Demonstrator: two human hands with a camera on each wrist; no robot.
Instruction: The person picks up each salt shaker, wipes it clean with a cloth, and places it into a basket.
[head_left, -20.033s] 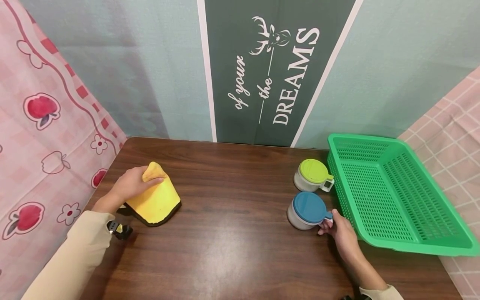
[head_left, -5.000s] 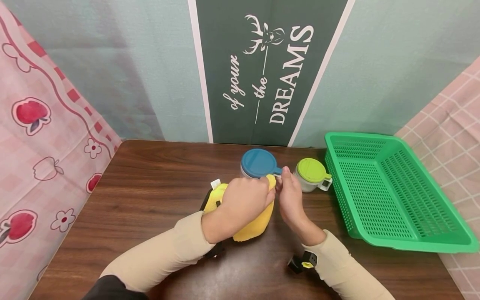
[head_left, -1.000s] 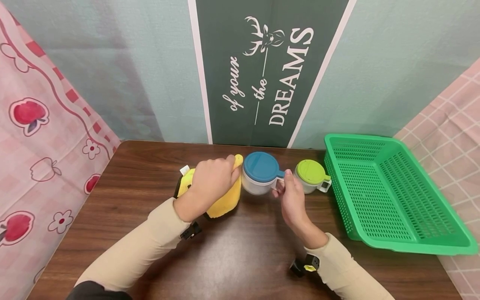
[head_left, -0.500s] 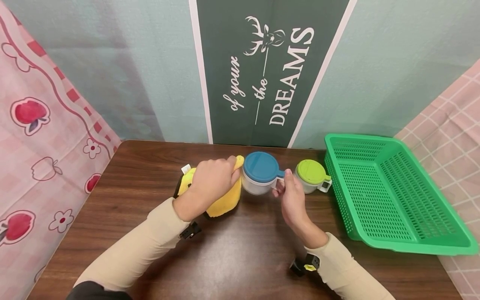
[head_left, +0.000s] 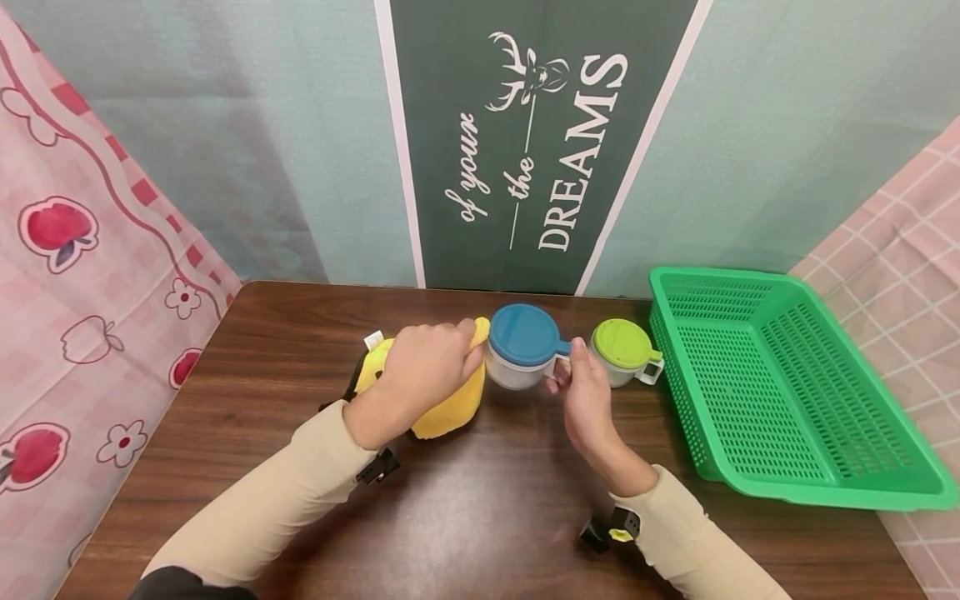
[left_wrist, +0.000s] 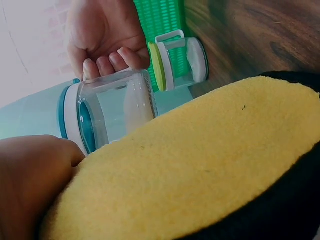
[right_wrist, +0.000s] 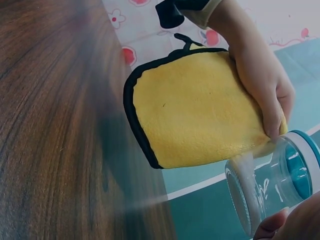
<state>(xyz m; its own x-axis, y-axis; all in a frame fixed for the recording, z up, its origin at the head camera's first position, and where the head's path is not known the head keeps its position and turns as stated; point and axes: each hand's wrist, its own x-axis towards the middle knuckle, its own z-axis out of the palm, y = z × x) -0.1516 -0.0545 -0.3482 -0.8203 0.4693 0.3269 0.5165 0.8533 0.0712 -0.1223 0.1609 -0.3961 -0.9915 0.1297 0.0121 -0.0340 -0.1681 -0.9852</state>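
My left hand (head_left: 427, 362) grips a yellow cleaning cloth (head_left: 450, 410) with black edging, bunched at its top between thumb and fingers. The cloth's upper end lies right at the side of a clear glass seasoning jar (head_left: 517, 377) with a blue lid (head_left: 522, 335). From the other side my right hand (head_left: 587, 400) holds this jar by its handle, thumb at the lid's tab. A white layer shows at the jar's bottom (right_wrist: 242, 192) in the right wrist view. Just right of it stands a smaller jar with a lime-green lid (head_left: 622, 343).
A green plastic basket (head_left: 690, 392) with perforated walls stands on the right of the brown wooden table (head_left: 480, 517). Curtains hang behind the table and along both sides. The lime-lidded jar sits between my right hand and the basket.
Since twenty seconds ago, the cloth has come from the left and the blue-lidded jar from beside the basket to the middle. Over the last second, the cloth shifts only slightly toward the jar.
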